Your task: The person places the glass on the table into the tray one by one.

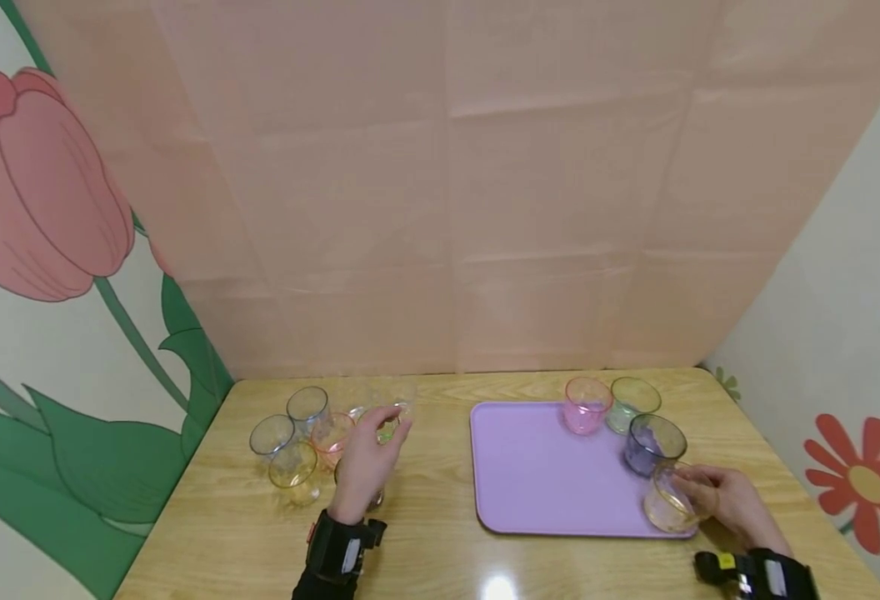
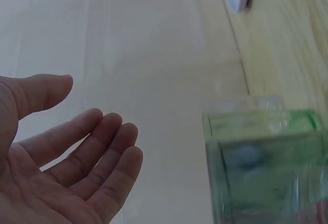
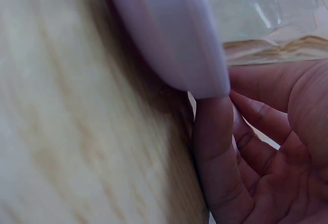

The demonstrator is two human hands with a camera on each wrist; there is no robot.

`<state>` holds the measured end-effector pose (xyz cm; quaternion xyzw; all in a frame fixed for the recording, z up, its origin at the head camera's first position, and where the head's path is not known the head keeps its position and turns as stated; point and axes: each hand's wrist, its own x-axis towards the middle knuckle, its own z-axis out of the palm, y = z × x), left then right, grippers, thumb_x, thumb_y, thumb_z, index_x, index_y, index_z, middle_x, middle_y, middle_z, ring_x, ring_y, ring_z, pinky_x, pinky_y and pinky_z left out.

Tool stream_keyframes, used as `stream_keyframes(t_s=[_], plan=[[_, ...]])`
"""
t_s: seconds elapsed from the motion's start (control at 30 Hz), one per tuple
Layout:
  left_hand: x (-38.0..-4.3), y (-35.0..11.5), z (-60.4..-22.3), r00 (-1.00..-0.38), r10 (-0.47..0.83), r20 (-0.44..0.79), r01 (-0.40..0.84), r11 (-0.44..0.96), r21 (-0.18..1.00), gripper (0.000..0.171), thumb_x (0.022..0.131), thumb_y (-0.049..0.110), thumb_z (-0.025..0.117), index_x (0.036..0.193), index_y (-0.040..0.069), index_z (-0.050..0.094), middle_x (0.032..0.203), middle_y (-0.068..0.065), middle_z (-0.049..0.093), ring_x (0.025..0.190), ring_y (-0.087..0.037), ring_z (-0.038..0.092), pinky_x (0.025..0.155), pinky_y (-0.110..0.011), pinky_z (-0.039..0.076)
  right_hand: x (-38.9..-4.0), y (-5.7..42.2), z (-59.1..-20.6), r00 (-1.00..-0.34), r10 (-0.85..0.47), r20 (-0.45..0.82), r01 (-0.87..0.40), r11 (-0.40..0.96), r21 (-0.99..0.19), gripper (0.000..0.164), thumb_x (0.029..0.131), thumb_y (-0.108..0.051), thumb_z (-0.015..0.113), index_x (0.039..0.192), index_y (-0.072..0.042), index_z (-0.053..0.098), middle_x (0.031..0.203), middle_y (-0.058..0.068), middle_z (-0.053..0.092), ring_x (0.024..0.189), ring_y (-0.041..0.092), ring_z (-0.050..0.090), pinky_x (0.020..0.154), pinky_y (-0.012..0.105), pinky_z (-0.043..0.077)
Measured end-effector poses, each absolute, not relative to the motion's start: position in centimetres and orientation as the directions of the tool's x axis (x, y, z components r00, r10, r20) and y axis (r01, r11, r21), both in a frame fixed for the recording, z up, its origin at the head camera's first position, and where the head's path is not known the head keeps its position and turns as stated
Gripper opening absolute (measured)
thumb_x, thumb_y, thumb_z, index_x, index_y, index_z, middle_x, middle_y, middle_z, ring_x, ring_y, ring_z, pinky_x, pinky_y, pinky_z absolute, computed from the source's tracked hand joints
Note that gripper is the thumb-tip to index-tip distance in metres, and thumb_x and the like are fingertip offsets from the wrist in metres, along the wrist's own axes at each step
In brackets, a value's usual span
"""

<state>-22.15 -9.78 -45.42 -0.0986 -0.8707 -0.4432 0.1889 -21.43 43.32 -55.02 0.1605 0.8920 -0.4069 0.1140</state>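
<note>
My left hand [image 1: 368,468] hovers over a group of coloured glasses on the left side. In the left wrist view its fingers curve loosely, thumb apart, with nothing between them. A green glass [image 2: 266,172] stands beside it there. At the front right corner of the purple tray [image 1: 545,475], my right hand [image 1: 732,504] holds a clear glass with a yellowish rim [image 1: 665,508] by its right side. Its fingers lie right at the tray's edge in the right wrist view. Behind that glass, a dark purple glass [image 1: 646,458], a green-tinted glass [image 1: 623,412] and a pink glass [image 1: 584,410] stand on the tray.
The left group includes a yellow glass [image 1: 293,471], a blue-rimmed glass [image 1: 269,437], another bluish glass [image 1: 307,406] and a pinkish glass [image 1: 329,442]. A dark-rimmed glass [image 1: 375,502] is partly hidden by the left hand. A draped backdrop [image 1: 440,250] rises behind the wooden table [image 1: 425,533].
</note>
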Motion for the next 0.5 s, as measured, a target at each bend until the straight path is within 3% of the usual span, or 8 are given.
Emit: stream_keyframes(t_s=[0.17,0.33,0.5], plan=[[-22.4,-11.4,-45.2,-0.914,-0.018,0.405,0.287,0.678,0.677,0.029,0.092,0.022,0.069,0.113,0.003,0.07,0.111,-0.014,0.071,0.105,-0.032,0.066,0.09,-0.049,0.051,-21.4,43.4,-55.2,-0.926,0.189,-0.327,0.37,0.626,-0.687,0.07,0.083,-0.055,0.071,0.12,0.004,0.065,0.122,0.028,0.062,0.105,0.032,0.054,0.077,0.035,0.046],[-22.6,-13.0,-44.7,-0.923,0.016,0.385,0.266,0.749,0.607,0.03,0.09,0.024,0.071,0.109,0.001,0.072,0.105,-0.016,0.072,0.098,-0.034,0.066,0.092,-0.054,0.042,-21.5,43.3,-54.9,-0.923,0.197,-0.331,0.378,0.627,-0.681,0.076,0.082,-0.06,0.07,0.123,0.004,0.063,0.124,0.03,0.059,0.105,0.034,0.053,0.082,0.043,0.046],[-22.1,-14.2,-44.2,-0.956,0.02,0.292,0.205,0.757,0.621,0.027,0.09,0.022,0.071,0.105,-0.001,0.072,0.097,-0.014,0.069,0.088,-0.027,0.062,0.08,-0.042,0.047,-21.3,43.3,-54.7,-0.929,0.194,-0.315,0.363,0.649,-0.669,0.075,0.083,-0.06,0.069,0.122,0.004,0.064,0.125,0.03,0.059,0.104,0.034,0.053,0.083,0.043,0.045]])
